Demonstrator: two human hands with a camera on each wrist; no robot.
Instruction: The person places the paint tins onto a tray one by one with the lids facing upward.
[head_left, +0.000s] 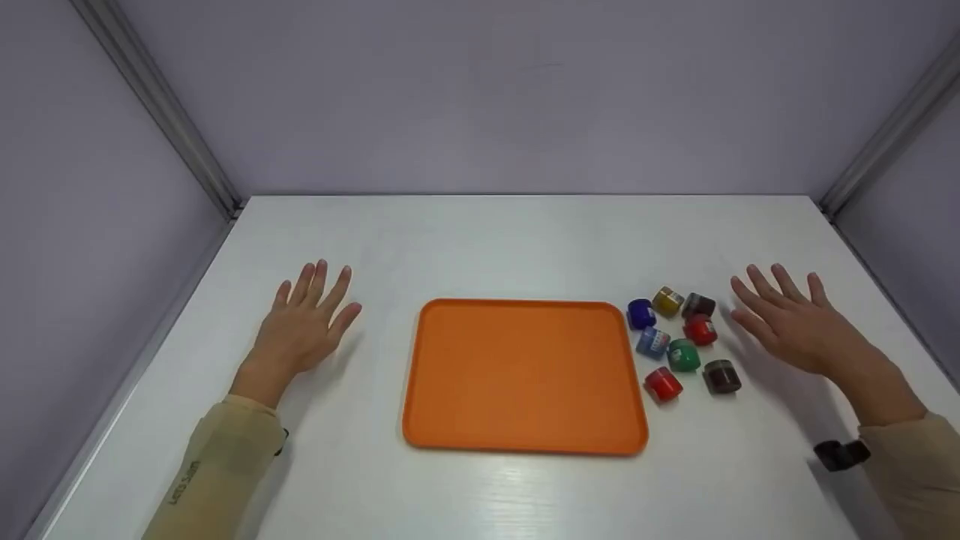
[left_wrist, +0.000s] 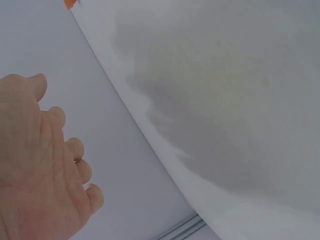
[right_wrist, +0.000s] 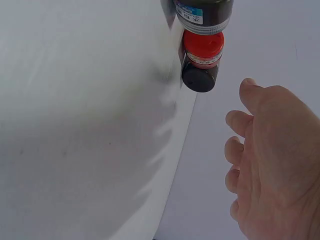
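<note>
The small paint jars (head_left: 681,335) are clustering on the bench (head_left: 525,240) just right of the orange tray (head_left: 525,375). The right hand (head_left: 787,322) is hovering beside them, fingers spread, holding nothing; pinching one jar cleanly looks wisest. The left hand (head_left: 304,322) is lying flat, open.

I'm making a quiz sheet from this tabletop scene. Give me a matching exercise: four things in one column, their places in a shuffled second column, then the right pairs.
Things:
1. orange tray
2. left hand
3. right hand
4. cluster of small jars

Places:
A. between the tray and the right hand
B. open, on the table left of the tray
C. middle of the white table
D. open, just right of the jars

Pairs: 1-C, 2-B, 3-D, 4-A
</note>
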